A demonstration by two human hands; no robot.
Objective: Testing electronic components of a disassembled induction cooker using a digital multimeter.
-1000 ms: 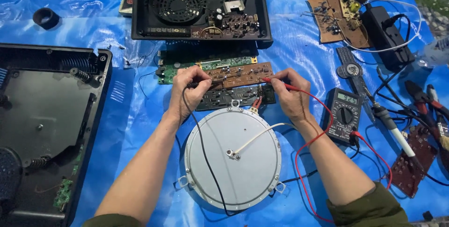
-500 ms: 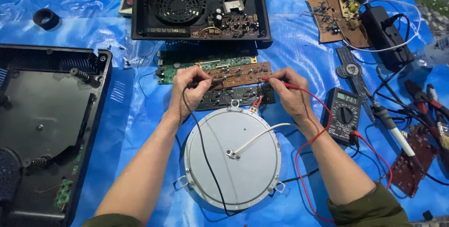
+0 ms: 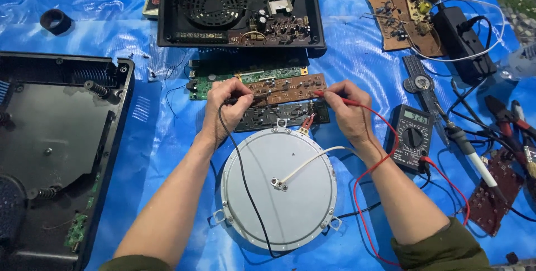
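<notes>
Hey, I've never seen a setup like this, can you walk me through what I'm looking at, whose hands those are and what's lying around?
This is one view from a camera worn on a person's head, looking down at their own bare hands over a blue plastic sheet. The left hand holds a black probe and the right hand holds a red probe; both tips touch a brown circuit board. The probe leads run to a multimeter. In front lies a round silver disc. Around it are two opened black casings, loose boards and hand tools.

Both forearms extended, left hand and right hand in pinching grip.
</notes>
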